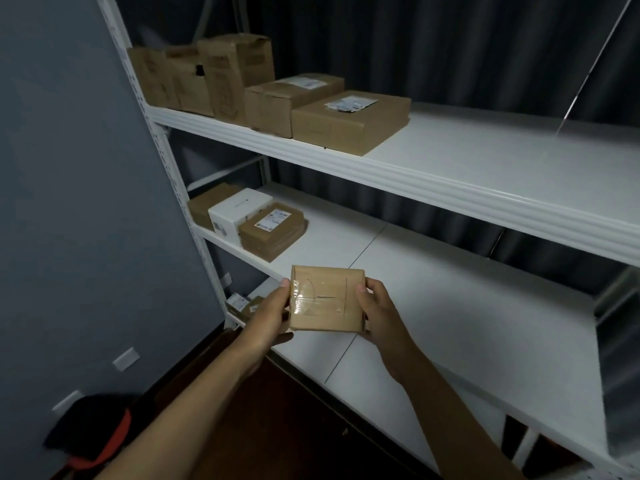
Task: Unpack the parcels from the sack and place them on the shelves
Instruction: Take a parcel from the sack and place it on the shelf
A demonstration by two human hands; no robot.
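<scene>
While pinched in both hands' grip point(273, 308) point(375, 311), small brown cardboard parcel point(327, 299) (clear tape across its face).

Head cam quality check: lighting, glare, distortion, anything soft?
Head view: dim, bluish light; wide-angle bend curves the white metal shelves; clear tape on the small brown cardboard parcel, held by left hand and right hand, shows faint sheen; labels on far boxes too soft to read.

Small brown cardboard parcel point(327, 299), clear tape across its left part, held level at lower centre of frame, over front edge of middle white shelf point(450, 306). Upper shelf point(485, 157), upper left: five brown parcels. Middle shelf, left: three parcels, one white.
</scene>
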